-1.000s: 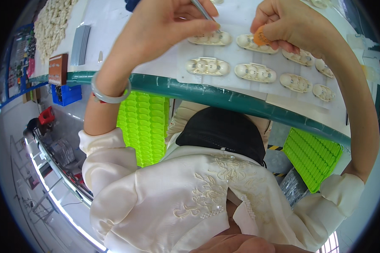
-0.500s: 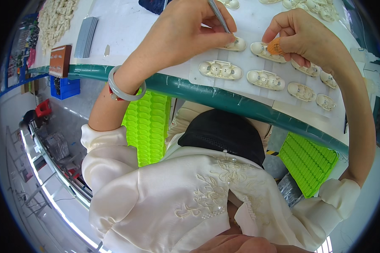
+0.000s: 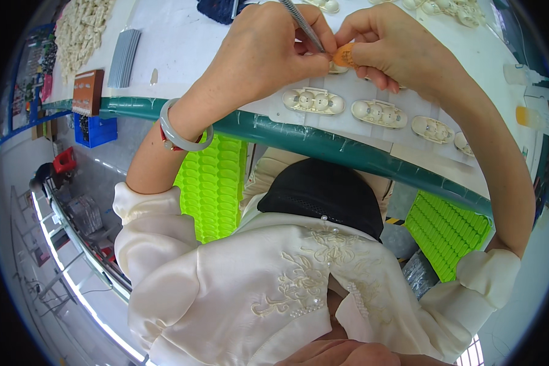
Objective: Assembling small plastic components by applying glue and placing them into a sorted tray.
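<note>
My left hand (image 3: 268, 46) is closed around a slim silver tool (image 3: 300, 21) with a ridged handle, its lower end down by the fingertips. Close against it, my right hand (image 3: 396, 52) has its thumb and forefinger drawn together, with an orange textured fingertip cover (image 3: 344, 56) showing. Whether these fingers pinch anything is hidden. Just under both hands lies a cream oval part (image 3: 337, 69), mostly covered by fingers. Nearer me, similar parts with rounded domes lie in a row: one at the left (image 3: 314, 101), a middle one (image 3: 379, 114) and another (image 3: 433, 129) to the right.
A green padded edge (image 3: 238, 120) runs along the table's front. At left are a heap of cream pieces (image 3: 82, 30), a grey ridged strip (image 3: 125, 58) and a brown block (image 3: 88, 91). Bright green molded trays (image 3: 213, 189) are below; a yellow container (image 3: 526, 116) stands right.
My right hand has moved left from another cream part to beside my left hand. My left hand has shifted slightly left and up, still holding the silver tool.
</note>
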`<state>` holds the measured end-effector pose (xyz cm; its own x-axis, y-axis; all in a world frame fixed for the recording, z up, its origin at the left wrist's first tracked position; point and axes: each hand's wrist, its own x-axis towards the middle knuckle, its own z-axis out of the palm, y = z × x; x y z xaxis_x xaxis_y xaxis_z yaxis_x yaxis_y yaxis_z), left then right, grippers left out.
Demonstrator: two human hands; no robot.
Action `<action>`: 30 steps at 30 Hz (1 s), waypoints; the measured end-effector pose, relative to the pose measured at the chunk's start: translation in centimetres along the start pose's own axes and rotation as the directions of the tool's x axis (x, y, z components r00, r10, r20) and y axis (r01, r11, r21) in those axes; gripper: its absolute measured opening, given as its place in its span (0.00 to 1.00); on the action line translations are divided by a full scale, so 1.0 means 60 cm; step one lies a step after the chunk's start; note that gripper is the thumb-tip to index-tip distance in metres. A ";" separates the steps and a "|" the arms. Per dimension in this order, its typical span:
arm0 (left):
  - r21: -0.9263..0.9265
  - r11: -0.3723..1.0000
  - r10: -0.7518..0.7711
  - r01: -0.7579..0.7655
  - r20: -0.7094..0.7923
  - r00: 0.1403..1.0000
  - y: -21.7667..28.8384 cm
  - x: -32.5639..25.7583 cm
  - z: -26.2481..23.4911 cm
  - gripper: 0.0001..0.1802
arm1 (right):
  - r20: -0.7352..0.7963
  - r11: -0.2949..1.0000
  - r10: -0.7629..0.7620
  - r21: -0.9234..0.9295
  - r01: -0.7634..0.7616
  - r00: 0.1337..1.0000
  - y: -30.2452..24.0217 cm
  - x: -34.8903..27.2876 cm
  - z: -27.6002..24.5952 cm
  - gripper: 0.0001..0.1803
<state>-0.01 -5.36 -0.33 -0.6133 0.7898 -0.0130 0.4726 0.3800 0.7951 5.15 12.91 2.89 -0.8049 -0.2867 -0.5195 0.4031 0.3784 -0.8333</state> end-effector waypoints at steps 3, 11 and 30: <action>-0.037 0.999 0.011 -0.011 0.003 1.000 -0.001 -0.002 -0.002 0.03 | -0.042 0.996 0.045 0.085 -0.041 0.998 -0.001 0.002 0.006 0.06; -0.056 0.994 0.100 -0.097 0.043 0.994 0.003 0.007 -0.019 0.07 | -0.209 0.987 -0.057 -0.162 0.023 0.976 0.034 -0.001 0.026 0.08; -0.321 0.933 -0.163 0.161 0.020 0.986 0.013 0.002 -0.077 0.07 | -0.317 0.988 -0.034 -0.153 -0.016 0.948 0.019 0.005 0.042 0.06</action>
<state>-2.64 -7.21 3.13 -0.6694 0.7267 -0.1546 0.1391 0.3270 0.9347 6.49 11.03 1.31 -0.9146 -0.0051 -0.4044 0.3446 0.5136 -0.7858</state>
